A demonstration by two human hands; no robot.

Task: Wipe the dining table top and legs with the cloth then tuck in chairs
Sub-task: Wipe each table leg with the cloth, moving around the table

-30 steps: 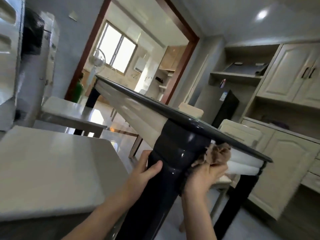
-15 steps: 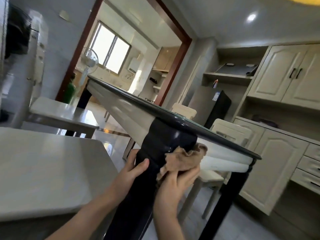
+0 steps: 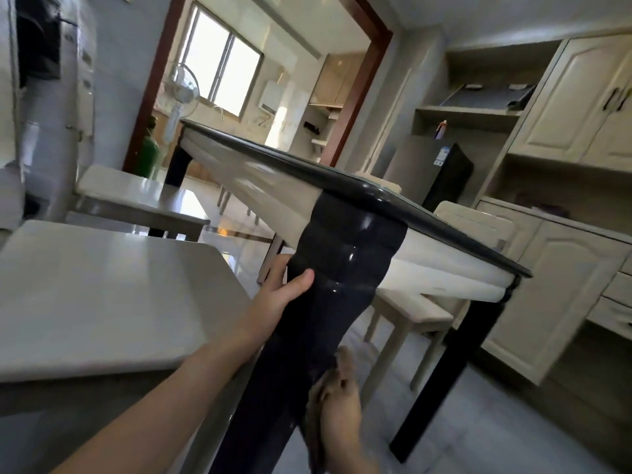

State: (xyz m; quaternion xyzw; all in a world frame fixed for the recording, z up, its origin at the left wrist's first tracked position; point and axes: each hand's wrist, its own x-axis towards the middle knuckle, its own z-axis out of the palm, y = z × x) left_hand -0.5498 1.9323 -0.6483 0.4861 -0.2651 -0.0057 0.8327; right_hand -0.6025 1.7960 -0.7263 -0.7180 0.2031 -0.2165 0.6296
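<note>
The dining table has a cream apron and a dark glossy rim, seen from low down. Its near dark leg fills the middle of the view. My left hand grips the leg's left side, thumb across the front. My right hand presses a brown cloth against the leg's right side, low down near the bottom edge; the hand is blurred. A cream chair seat sits close at the left. Another cream chair stands under the table's far side.
A second chair seat stands further back at the left. Cream cabinets line the right wall, with a dark small fridge beside them. A standing fan and a doorway lie beyond the table. The far right table leg stands on grey floor.
My right hand has slid the cloth down the leg from just under the table top to low on the leg. My left hand stays on the leg's left side.
</note>
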